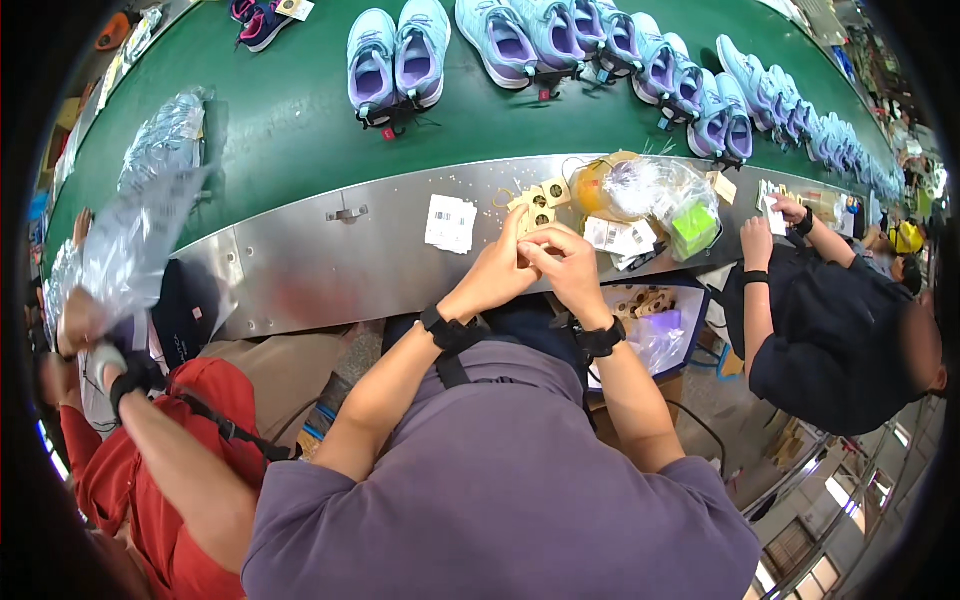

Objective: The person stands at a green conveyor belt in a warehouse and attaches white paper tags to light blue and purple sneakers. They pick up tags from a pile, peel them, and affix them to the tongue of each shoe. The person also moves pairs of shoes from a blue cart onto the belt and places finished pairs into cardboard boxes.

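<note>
Over the edge of the metal ledge point(300, 250), my left hand point(497, 265) and my right hand point(568, 264) meet, fingertips together. The right fingers pinch close against the left thumb, while the left index finger points away from me. Whatever lies between the fingertips is too small or hidden to make out. Just beyond them lie several kraft-brown hang tags point(545, 203) with dark round prints. A stack of white label cards point(451, 223) sits left of my hands, and more white cards point(620, 238) lie to the right.
A green conveyor point(280, 130) carries light-blue and purple sneakers point(398, 62). Right of the tags are an orange round container point(597, 187), clear plastic and a bright green packet point(693, 228). A box point(690, 335) stands below. Co-workers flank me; one handles a clear bag point(135, 240).
</note>
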Available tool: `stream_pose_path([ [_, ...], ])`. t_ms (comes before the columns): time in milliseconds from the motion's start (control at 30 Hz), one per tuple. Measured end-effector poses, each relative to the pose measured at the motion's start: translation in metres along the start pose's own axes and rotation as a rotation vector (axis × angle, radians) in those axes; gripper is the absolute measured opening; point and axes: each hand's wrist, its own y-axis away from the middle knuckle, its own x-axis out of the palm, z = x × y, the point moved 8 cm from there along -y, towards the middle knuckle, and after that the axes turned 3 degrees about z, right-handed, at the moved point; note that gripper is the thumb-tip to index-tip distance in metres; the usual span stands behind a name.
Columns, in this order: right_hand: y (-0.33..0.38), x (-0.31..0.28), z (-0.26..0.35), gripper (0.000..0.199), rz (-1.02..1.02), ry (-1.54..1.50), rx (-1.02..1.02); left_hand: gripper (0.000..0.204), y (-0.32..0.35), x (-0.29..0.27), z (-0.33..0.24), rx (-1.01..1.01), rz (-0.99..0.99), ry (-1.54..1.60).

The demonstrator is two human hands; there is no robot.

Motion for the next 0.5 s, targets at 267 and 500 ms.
stream_pose_path([
  [267,-0.008,-0.031,-0.094,0.018,-0.171,0.490,0.172,0.029,-0.004,-0.116,0.077,-0.121,-0.544,-0.447],
  [500,-0.015,-0.043,-0.139,0.040,-0.325,0.774,0.288,0.028,-0.019,-0.127,0.086,-0.359,-0.540,-0.667],
])
